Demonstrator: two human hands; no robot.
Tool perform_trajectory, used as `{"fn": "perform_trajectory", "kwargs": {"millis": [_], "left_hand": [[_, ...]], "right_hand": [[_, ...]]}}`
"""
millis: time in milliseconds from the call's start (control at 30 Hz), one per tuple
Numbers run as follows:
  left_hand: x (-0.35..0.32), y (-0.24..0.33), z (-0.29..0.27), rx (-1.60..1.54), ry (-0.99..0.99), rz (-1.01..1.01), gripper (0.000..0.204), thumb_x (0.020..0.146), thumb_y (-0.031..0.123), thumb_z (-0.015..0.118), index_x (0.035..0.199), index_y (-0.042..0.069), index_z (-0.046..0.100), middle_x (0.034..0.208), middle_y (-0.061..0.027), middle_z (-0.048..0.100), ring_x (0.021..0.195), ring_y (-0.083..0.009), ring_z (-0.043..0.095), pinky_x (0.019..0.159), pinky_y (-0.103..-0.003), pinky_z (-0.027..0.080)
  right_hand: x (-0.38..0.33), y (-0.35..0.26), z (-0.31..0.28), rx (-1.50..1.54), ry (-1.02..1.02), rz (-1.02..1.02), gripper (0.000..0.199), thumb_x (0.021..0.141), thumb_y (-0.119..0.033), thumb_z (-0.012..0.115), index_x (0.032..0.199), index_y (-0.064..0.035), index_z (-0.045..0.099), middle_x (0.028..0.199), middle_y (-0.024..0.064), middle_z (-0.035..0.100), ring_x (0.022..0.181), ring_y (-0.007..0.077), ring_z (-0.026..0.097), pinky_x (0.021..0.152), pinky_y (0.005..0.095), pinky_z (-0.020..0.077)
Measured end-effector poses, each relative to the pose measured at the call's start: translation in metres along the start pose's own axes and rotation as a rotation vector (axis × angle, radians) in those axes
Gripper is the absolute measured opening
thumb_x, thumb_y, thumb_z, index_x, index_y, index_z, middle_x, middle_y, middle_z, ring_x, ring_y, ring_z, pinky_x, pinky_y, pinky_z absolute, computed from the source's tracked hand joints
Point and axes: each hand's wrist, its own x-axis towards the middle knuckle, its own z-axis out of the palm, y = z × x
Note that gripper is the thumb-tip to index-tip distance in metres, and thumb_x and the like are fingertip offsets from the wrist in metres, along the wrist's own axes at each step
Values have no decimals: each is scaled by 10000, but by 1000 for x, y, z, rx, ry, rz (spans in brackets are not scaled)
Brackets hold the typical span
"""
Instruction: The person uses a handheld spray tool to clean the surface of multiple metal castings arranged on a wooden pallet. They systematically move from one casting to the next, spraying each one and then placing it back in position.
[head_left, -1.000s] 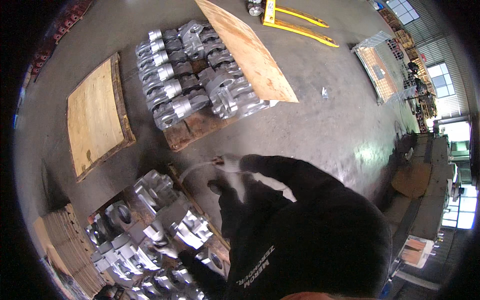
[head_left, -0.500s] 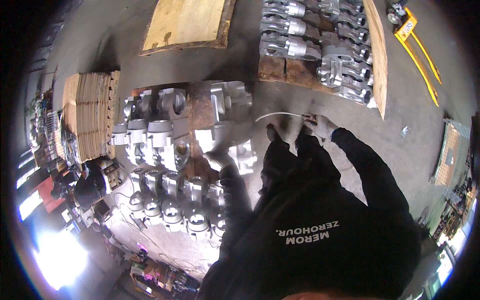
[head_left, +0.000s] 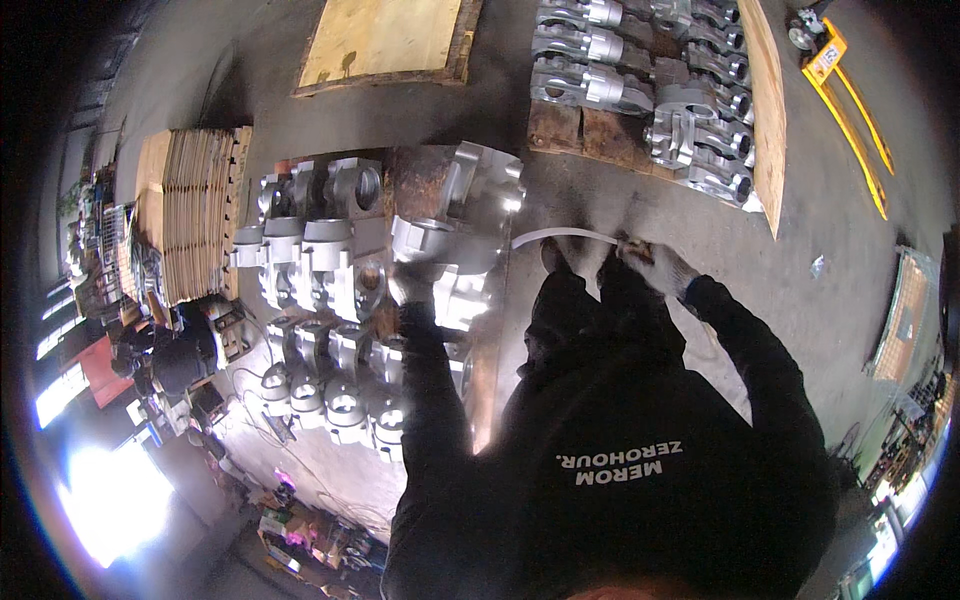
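My gloved left hand (head_left: 411, 287) is at the lower end of a silver metal casting (head_left: 478, 192) and appears to grip it, though its fingertips are hidden. The casting lies tilted over the near right part of a loaded wooden pallet, its edges somewhat blurred. Below it, beside my left hand, sits another bright casting (head_left: 462, 298). My gloved right hand (head_left: 660, 268) is closed around one end of a thin, pale, curved strip (head_left: 560, 236). The strip's free end points left toward the pallet edge, above my shoes.
More castings (head_left: 340, 235) stand in rows on the left of the pallet. A second loaded pallet (head_left: 560, 125) with an upright board (head_left: 762, 120) is at the far right. Farther off are a bare wooden pallet (head_left: 385, 40), stacked cardboard (head_left: 200, 215) and a yellow pallet jack (head_left: 850, 110).
My left hand has moved up and left, and the casting by it has shifted and turned. My right hand still holds the curved strip, nearly in the same place.
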Motion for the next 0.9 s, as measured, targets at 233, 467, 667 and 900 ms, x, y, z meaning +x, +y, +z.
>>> {"fn": "perform_trajectory", "kwargs": {"millis": [233,467,667,900], "left_hand": [[69,-77,-12,434,-80,473,211,880,206,561,982,52,663,929,-168,669,830,-328,685,692,-482,554],[175,-108,-1,-76,-206,99,340,1017,303,462,1053,-5,601,979,-224,653,886,-320,643,748,-433,502],[139,1,20,95,-33,39,458,984,241,463,1388,26,484,1312,-206,568,1143,-327,576,991,-407,461],[94,160,-56,720,-425,-12,867,800,220,598,1564,144,195,1639,-137,161,1512,-315,153,1225,-440,160]], "right_hand": [[0,-82,-34,107,-96,377,363,1009,-385,567,927,-32,569,635,23,540,550,99,587,495,303,500],[40,-90,-7,304,-69,411,330,989,-293,589,1189,-33,626,1072,95,692,1001,197,638,904,329,493],[59,-37,15,377,97,252,316,1001,-371,592,1151,-96,627,772,-32,555,588,73,501,562,258,455],[65,-69,27,394,-201,215,376,987,-448,587,1146,-111,634,810,-7,631,586,105,564,559,283,486]]}}
